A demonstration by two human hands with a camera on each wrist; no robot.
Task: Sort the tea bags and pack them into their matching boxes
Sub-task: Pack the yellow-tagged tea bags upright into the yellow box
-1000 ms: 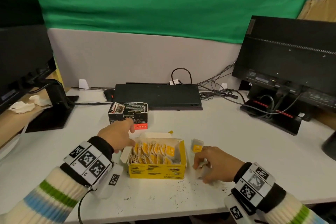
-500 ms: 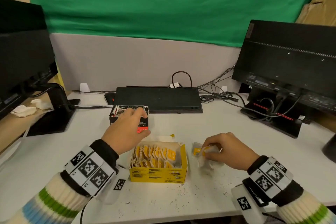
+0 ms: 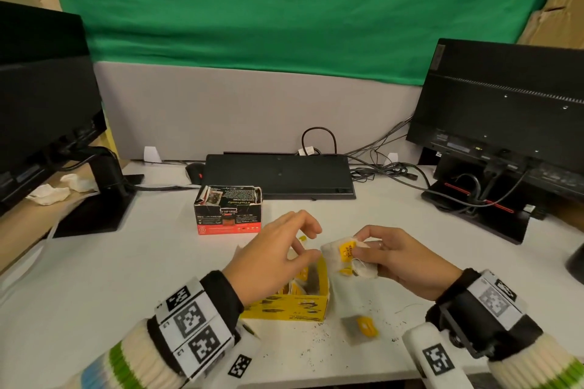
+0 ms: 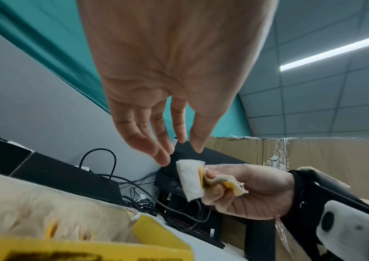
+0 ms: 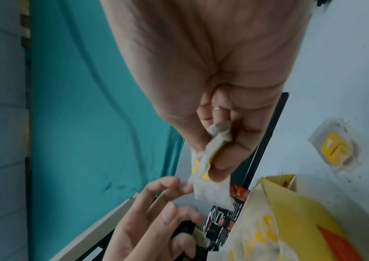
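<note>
My right hand (image 3: pixel 360 246) is raised beside the yellow box (image 3: pixel 297 306) and grips a small bunch of white tea bags with yellow tags (image 3: pixel 343 254). The wrist views show the same tea bags (image 4: pixel 191 180) (image 5: pixel 210 176) pinched between thumb and fingers. My left hand (image 3: pixel 311 241) hovers over the yellow box with spread, relaxed fingers (image 4: pixel 163 153) just short of the bunch, holding nothing. The yellow box holds several yellow-tagged bags. One loose tea bag (image 3: pixel 363 327) (image 5: pixel 333 150) lies on the table right of the box. The black tea box (image 3: pixel 227 210) stands open behind.
A black keyboard (image 3: pixel 278 175) lies behind the boxes, with a mouse (image 3: pixel 194 171) at its left. Monitors on stands flank the white table (image 3: pixel 94 262) at left (image 3: pixel 47 98) and right (image 3: pixel 505 110), with cables (image 3: pixel 388 167) at the back right. Tea crumbs dot the table front.
My left hand left the black box and swung right, over the yellow box, toward my right hand. My right hand lifted the tea bags off the table; one bag stays lying there.
</note>
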